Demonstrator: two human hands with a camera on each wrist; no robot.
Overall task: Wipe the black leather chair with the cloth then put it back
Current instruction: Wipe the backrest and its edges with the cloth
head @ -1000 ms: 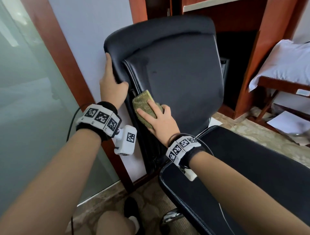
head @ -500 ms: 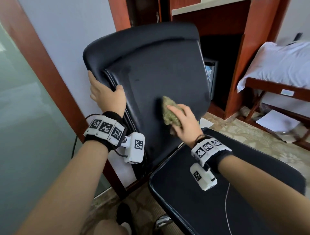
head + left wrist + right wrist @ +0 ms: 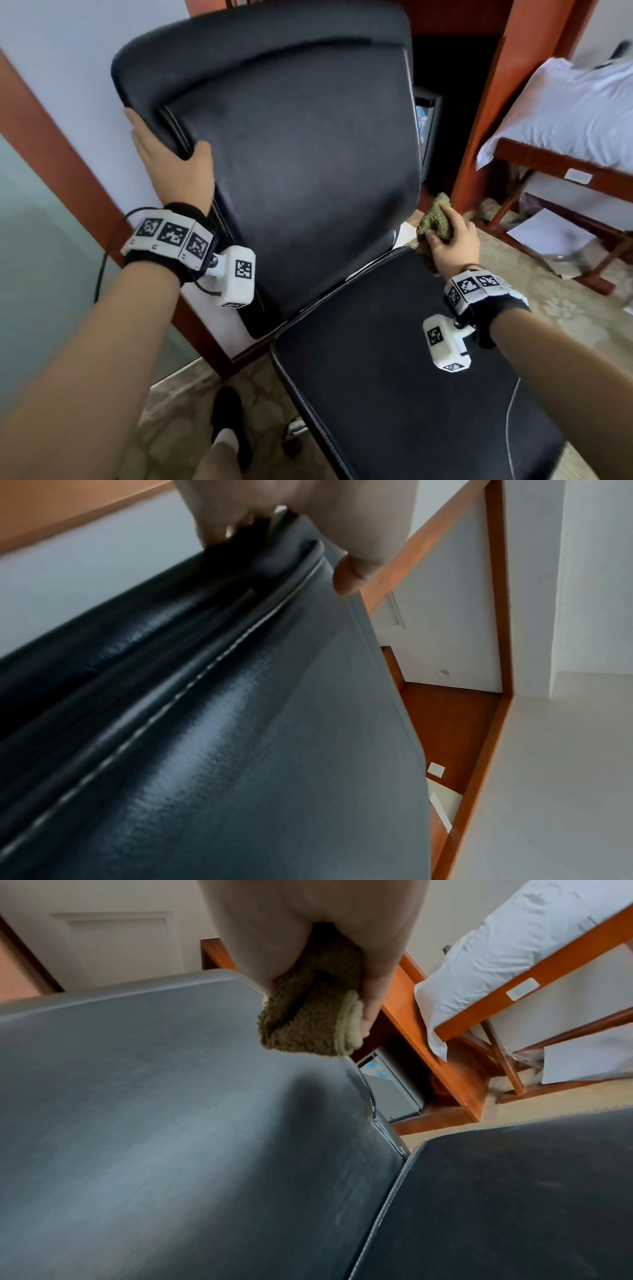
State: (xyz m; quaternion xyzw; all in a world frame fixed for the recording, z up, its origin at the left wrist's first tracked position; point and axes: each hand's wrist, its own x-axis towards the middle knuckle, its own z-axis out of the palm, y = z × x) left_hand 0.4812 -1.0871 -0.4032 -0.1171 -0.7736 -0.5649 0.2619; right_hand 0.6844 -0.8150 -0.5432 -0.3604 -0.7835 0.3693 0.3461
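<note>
The black leather chair fills the head view, its backrest (image 3: pixel 301 144) upright and its seat (image 3: pixel 394 377) in front of me. My left hand (image 3: pixel 171 161) grips the backrest's left edge, thumb on the front and fingers behind; the left wrist view shows that rolled edge (image 3: pixel 171 647) under the hand (image 3: pixel 294 534). My right hand (image 3: pixel 452 240) holds a bunched olive-green cloth (image 3: pixel 435 222) just past the backrest's lower right corner, above the seat's far corner. In the right wrist view the cloth (image 3: pixel 308 1020) hangs clear of the leather (image 3: pixel 171 1096).
A red-brown wooden cabinet (image 3: pixel 486 113) stands right behind the chair, with a small safe (image 3: pixel 424 130) in its recess. A white pillow (image 3: pixel 565 113) lies on a wooden rack (image 3: pixel 561 171) at the right. A glass panel and wooden door frame (image 3: pixel 51 154) close the left side. My foot (image 3: pixel 229 425) is by the chair base.
My right hand has swept the cloth rightward across the backrest, from its left seam to past its right edge. The left hand has kept its grip on the left edge.
</note>
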